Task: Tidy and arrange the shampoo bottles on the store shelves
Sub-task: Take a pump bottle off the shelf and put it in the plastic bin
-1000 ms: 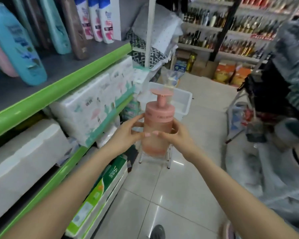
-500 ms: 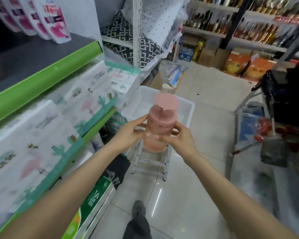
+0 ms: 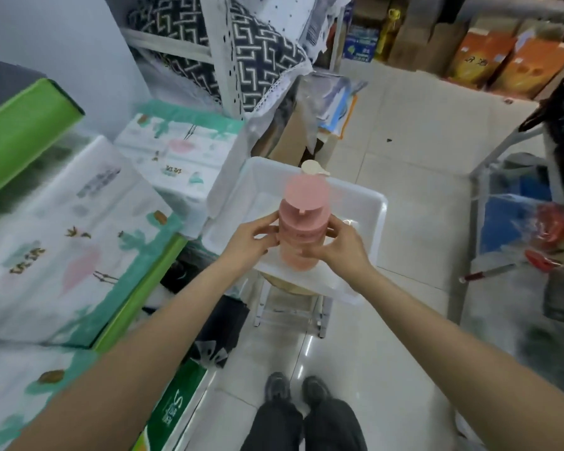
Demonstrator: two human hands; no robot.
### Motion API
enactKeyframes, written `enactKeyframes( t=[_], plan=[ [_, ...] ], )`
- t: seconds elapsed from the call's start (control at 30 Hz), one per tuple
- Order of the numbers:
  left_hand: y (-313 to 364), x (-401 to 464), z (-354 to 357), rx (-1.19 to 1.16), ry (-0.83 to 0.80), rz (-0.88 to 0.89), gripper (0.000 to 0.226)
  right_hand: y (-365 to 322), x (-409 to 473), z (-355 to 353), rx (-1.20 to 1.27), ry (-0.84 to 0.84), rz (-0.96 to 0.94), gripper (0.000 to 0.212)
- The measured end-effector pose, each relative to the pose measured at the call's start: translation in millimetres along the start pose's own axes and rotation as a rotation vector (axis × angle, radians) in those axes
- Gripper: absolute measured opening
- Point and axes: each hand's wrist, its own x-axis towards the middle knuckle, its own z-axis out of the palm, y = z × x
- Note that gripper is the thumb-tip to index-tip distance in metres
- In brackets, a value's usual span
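Right at the bottom I see two dark shoes (image 3: 293,387) on the pale floor tiles (image 3: 404,222), trouser legs below them. Both bare forearms reach forward from the lower corners. Up at the middle, my left hand (image 3: 251,237) wraps the pink pump bottle (image 3: 302,229) from the left, fingers curled round its side, and my right hand (image 3: 342,245) grips it from the right, fingers curled across its front. The bottle stands upright between them, its round pump top facing the camera, slightly blurred. It hangs over the white plastic bin (image 3: 368,219), which sits on a small white stool (image 3: 290,310). Just past the bottle, a cream pump top (image 3: 313,167) pokes up at the bin's far edge. To the left, tissue packs (image 3: 72,229) with teal trim fill the green-edged shelf (image 3: 23,131). Farther back, patterned black-and-white cushions (image 3: 258,50) sit on a white rack, and orange boxes (image 3: 502,60) line the far wall.
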Motion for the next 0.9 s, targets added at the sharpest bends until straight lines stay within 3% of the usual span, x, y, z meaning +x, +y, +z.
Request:
enactKeyframes(
  t=[0.23, 0.67, 0.8, 0.9],
  plan=[
    [-23, 46, 20, -0.148, 0.102, -0.221, 0.036, 50, 49, 9, 0.025, -0.088, 0.037, 0.068],
    [-50, 68, 36, -0.205, 0.097, -0.288, 0.039, 93, 80, 23, 0.044, -0.146, 0.1, 0.062],
    [-52, 70, 38, -0.205, 0.131, -0.294, 0.035, 94, 82, 21, 0.053, -0.159, 0.124, 0.048],
    [-52, 68, 43, -0.161, 0.158, -0.282, 0.033, 89, 82, 17, 0.071, -0.216, 0.143, 0.066]
  ],
)
